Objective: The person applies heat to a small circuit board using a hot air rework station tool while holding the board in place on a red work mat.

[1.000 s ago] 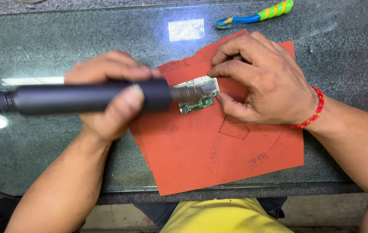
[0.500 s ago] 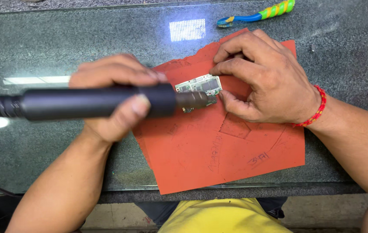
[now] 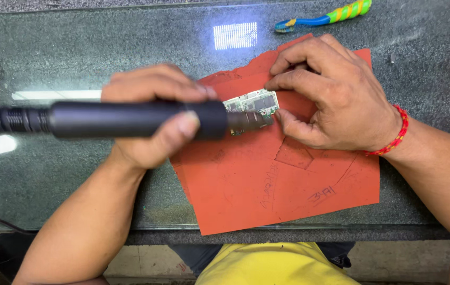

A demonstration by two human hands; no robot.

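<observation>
Left hand [image 3: 153, 113] grips black hot-air wand [image 3: 130, 120]; right hand [image 3: 330, 95] fingers pinch small circuit board [image 3: 251, 103] at centre frame — likely light, stiff, fragile — best held by its edges.

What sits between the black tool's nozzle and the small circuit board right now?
Nothing visible. The left hand holds the black tool with its nozzle right over the circuit board, which the right hand pins at its right edge on the red mat.

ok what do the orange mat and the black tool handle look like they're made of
Orange mat: probably silicone or rubber sheet; matte, ragged torn edges, scuffed and scribbled on. Black tool handle in the left hand: likely hard plastic; smooth satin sheen, ribbed flexible hose behind. Its nozzle looks like dull metal.
</observation>
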